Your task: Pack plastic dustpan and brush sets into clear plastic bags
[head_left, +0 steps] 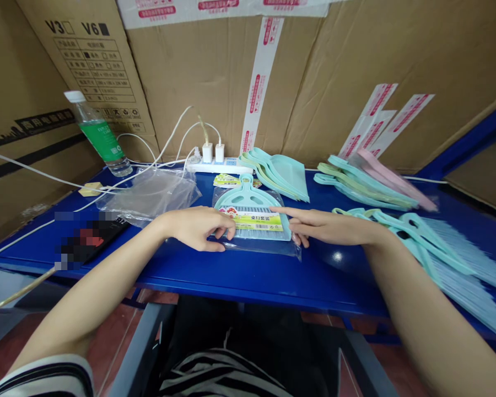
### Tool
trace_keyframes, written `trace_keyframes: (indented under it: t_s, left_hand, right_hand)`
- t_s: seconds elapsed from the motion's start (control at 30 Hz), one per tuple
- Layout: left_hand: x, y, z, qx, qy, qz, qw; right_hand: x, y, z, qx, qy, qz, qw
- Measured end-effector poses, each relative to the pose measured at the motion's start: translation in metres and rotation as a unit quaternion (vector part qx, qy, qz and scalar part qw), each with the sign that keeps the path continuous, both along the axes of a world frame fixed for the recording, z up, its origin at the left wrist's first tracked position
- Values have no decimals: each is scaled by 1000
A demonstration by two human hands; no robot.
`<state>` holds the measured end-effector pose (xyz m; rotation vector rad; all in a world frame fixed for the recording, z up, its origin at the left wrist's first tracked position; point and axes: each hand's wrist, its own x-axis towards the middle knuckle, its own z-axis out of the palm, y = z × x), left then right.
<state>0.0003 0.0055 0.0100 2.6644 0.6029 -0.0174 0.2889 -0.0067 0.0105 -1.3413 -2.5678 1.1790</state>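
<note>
A light-blue dustpan with a small brush lies in a clear plastic bag in front of me. A yellow-green and white card label crosses it. My left hand rests at the label's left end, fingers loosely bent and thumb apart. From the right, my right hand reaches the bag's right side; its index finger stretches to the label's upper right corner, and the other fingers bend by the bag's edge. I see nothing gripped in either hand.
More labels lie behind the bag. Stacked dustpans, bagged pieces and several brushes are at right. Clear bags, a bottle, cables and a dark phone-like object are at left. A power strip stands behind.
</note>
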Motion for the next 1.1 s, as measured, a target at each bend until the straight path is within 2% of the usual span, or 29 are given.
trace_keyframes:
  t_s: [0.37,0.67,1.1]
  left_hand:
    - [0,0,0,-2,-1,1,1000]
    - [-1,0,-1,3,-6,-5,1000]
    - [-1,0,-1,7,-3,-3,1000]
  right_hand:
    - [2,2,-4,4,23,22,999]
    - [0,1,-1,-5,4,-5,1000]
    - [2,0,-2,12,15,20,1000]
